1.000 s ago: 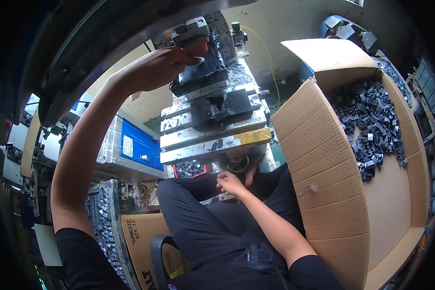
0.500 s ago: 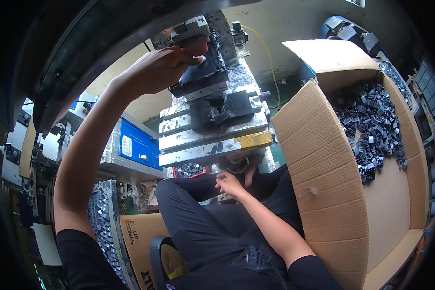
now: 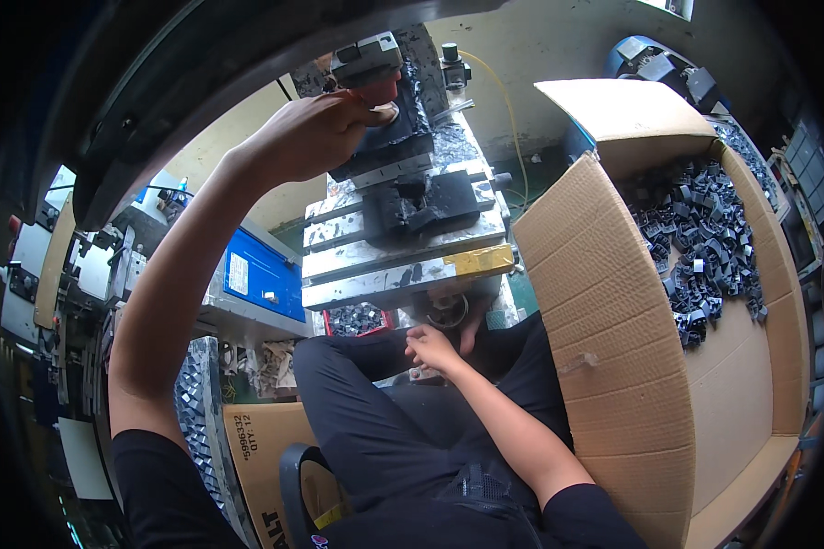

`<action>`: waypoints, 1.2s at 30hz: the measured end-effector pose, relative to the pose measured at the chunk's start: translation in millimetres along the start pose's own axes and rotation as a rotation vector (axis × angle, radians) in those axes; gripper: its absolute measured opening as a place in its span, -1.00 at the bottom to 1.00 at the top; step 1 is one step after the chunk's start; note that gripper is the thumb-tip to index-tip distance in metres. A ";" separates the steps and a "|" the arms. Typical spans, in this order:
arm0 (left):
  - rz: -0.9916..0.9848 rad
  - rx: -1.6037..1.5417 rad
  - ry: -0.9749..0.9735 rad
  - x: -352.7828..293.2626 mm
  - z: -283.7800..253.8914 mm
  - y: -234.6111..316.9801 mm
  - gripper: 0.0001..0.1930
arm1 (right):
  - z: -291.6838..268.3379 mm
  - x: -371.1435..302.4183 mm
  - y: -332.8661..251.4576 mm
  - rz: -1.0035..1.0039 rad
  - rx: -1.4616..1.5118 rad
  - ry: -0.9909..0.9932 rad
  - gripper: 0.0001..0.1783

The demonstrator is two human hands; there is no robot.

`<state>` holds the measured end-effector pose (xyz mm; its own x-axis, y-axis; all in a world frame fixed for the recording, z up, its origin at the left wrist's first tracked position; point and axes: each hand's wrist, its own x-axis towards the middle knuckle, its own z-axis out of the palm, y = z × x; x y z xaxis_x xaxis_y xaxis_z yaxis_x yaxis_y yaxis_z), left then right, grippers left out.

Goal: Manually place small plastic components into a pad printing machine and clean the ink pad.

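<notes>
My left hand (image 3: 316,133) is raised to the upper part of a press-like machine, its fingers curled against a red part (image 3: 378,91) beneath a grey block (image 3: 366,59). My thumb sticks out just under that red part, and the fingertips are partly hidden. Below the hand, a dark tooling block (image 3: 421,209) with a notch in its middle sits on the machine's grooved metal bed (image 3: 366,295). Low between my knees, my right hand (image 3: 433,349) rests with loosely curled fingers; nothing shows in it. It lies just below the front of the bed.
A large open cardboard box (image 3: 604,348) with many small dark metal parts (image 3: 700,233) stands at my right. On the left are a blue-fronted cabinet (image 3: 264,274), a tray of stacked parts (image 3: 195,403) and another carton (image 3: 264,448). A red bin (image 3: 357,320) of parts sits under the bed.
My left hand has shifted slightly right in the picture along with the machine head, staying against the red part. My right hand stays in place.
</notes>
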<state>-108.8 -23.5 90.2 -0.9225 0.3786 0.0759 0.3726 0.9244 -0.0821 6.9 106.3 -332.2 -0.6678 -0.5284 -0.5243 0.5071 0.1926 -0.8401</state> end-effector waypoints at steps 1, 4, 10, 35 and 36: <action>-0.003 0.003 0.004 -3.2 5.7 -7.9 -0.56 | 1.7 0.1 -1.7 0.001 -0.005 0.000 -0.60; 0.251 0.024 0.253 -8.8 13.4 -22.8 -0.55 | 2.8 0.6 -5.4 0.002 -0.008 0.002 -0.60; -0.166 0.066 -0.179 9.5 -0.8 -3.2 -0.56 | -0.7 0.1 -3.1 0.007 -0.007 0.011 -0.60; 0.182 0.074 0.177 -2.9 21.4 -25.0 -0.62 | -4.6 2.6 -2.9 -0.002 0.003 0.016 -0.61; 0.066 0.123 0.069 -1.4 18.3 -15.5 -0.62 | -8.3 3.5 -1.3 0.003 0.011 0.031 -0.61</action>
<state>-115.1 -39.3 73.2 -0.8855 0.4449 0.1341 0.4133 0.8860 -0.2102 -0.6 111.1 -334.1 -0.6826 -0.5022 -0.5309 0.5148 0.1852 -0.8371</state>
